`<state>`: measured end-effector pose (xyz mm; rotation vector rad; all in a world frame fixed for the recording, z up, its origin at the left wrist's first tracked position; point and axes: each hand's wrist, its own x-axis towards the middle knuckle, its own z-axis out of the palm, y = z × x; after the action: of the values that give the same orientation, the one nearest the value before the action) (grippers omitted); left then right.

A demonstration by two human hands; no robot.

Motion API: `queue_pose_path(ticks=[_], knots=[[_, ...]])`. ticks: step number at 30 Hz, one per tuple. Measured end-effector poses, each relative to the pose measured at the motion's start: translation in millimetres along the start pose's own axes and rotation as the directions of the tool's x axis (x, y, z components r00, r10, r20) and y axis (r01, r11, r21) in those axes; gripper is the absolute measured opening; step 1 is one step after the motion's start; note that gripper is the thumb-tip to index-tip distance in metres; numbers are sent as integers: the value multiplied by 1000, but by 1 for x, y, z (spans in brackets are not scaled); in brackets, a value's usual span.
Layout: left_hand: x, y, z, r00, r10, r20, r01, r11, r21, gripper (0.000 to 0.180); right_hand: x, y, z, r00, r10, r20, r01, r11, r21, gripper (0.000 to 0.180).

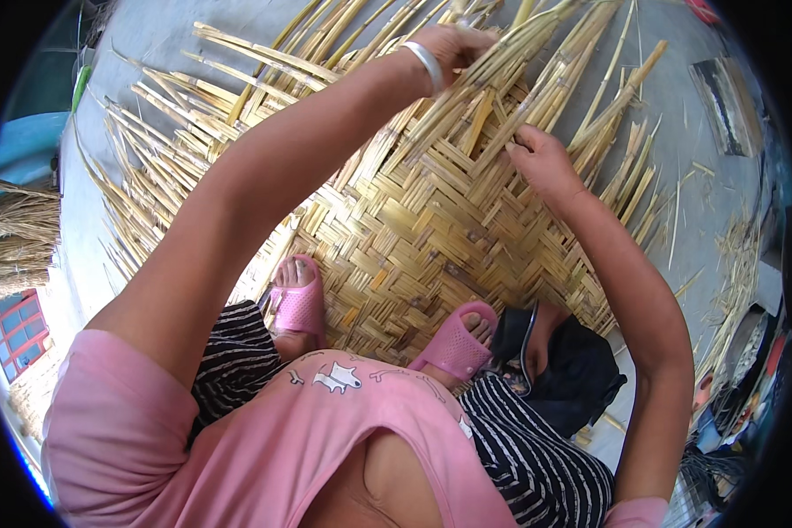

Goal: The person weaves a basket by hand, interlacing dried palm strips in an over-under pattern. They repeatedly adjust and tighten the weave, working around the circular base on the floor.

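Observation:
A woven mat [431,224] of flat, straw-coloured cane or reed strips lies on the floor, its middle plaited in a slanting pattern. Loose strip ends [172,145] fan out along its left, far and right edges. My left hand [456,51], with a silvery bangle at the wrist, is closed at a bundle of raised strips [480,97] near the far edge; its fingertips are blurred and partly hidden. To the right and a little nearer, my right hand [544,165] pinches a strip between thumb and fingers, close to the weave.
My feet, in pink slippers [301,295], rest on the mat's near part. Dark cloth [572,374] lies beside the right slipper. A worn rectangular block [726,106] sits on the grey floor [678,207] at the far right. Dried stalks [18,233] are piled at the left.

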<state>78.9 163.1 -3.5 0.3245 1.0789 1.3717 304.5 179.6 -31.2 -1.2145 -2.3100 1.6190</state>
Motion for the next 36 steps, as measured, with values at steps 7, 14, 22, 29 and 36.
queue_pose_path(ticks=[7,14,22,29,36], knots=[[24,38,-164,968,45,-245,-116,952,-284,20,-5,-18,-27,977,-126,-173,139,988,69,17],[-37,62,-129,635,262,-726,-220,963,155,30,-46,16,-59,892,261,-369,-121,925,360,31],[-43,-3,-68,930,368,10,-34,59,998,25,-57,37,-31,898,421,-128,-285,777,561,47],[-31,9,-42,946,-33,322,-247,-716,653,22,-48,23,-43,872,489,19,-388,668,635,38],[-21,11,-46,933,-200,301,-345,-739,579,19,-49,16,-29,914,392,-110,-307,841,445,24]])
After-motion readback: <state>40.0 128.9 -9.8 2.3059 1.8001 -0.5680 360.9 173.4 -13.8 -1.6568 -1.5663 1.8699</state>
